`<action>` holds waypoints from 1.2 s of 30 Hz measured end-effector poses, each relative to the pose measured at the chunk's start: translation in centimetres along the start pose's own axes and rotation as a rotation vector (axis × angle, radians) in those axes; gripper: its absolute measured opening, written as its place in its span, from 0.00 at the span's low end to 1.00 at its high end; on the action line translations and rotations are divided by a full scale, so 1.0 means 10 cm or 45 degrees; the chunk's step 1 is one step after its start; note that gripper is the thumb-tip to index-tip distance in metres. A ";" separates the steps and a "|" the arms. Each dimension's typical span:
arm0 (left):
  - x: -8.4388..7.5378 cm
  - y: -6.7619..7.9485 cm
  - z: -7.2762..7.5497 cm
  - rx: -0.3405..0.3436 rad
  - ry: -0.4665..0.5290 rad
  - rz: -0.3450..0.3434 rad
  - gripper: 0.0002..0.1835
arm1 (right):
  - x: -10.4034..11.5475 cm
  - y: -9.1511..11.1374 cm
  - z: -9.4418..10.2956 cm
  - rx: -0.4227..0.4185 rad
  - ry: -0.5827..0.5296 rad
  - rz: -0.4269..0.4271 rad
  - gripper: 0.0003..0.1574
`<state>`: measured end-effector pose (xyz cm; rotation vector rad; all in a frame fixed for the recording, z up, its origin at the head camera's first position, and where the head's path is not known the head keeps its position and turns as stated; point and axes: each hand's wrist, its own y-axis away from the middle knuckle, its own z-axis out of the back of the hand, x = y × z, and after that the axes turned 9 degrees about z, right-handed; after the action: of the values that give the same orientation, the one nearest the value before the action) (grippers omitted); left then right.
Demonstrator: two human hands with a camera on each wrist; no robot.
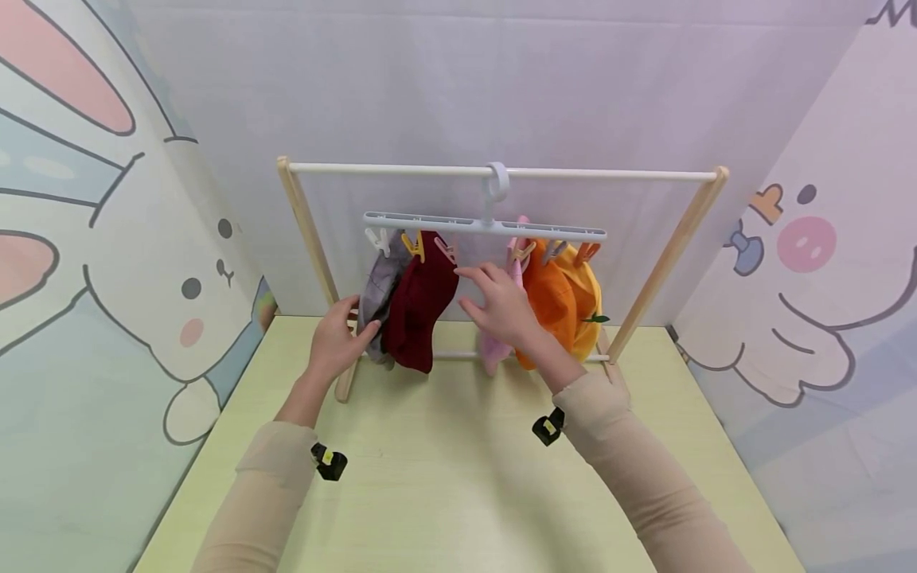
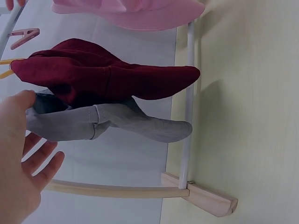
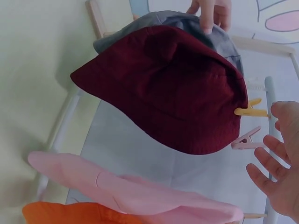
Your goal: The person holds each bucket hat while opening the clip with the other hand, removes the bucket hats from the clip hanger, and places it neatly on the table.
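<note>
My left hand (image 1: pixel 340 341) holds a grey bucket hat (image 2: pixel 140 123) by its side, the thumb inside and the fingers behind it. A dark red bucket hat (image 3: pixel 168 93) hangs right beside it from a yellow clip (image 3: pixel 252 110). My right hand (image 1: pixel 501 306) is in the air with fingers spread, near a pink clip (image 3: pixel 246 140) and holding nothing. That pink clip appears free of cloth in the left wrist view. All the clips hang from a pale clip hanger (image 1: pixel 430 223); a white clip (image 1: pixel 377 241) is above the grey hat.
The hanger hooks over the white top bar (image 1: pixel 609 173) of a wooden-legged rack (image 1: pixel 662 274). Right of my right hand hang a pink hat (image 3: pixel 126 184), an orange hat (image 1: pixel 552 298) and a yellow hat (image 1: pixel 589 298) with a green leaf. The rack stands on a pale yellow table (image 1: pixel 430 477).
</note>
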<state>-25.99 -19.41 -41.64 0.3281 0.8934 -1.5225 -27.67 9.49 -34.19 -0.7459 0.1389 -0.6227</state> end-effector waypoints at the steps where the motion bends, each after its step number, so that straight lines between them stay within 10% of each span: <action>1: -0.01 -0.01 -0.01 -0.001 -0.002 0.004 0.29 | 0.01 -0.01 -0.01 -0.008 0.001 0.005 0.24; 36: -0.13 0.09 -0.05 -0.188 -0.043 -0.132 0.08 | 0.34 -0.29 -0.26 -0.055 -0.145 -0.189 0.25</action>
<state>-25.08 -18.04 -41.37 0.1503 1.0025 -1.5426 -27.17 4.33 -33.81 -0.8370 -0.0081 -0.7180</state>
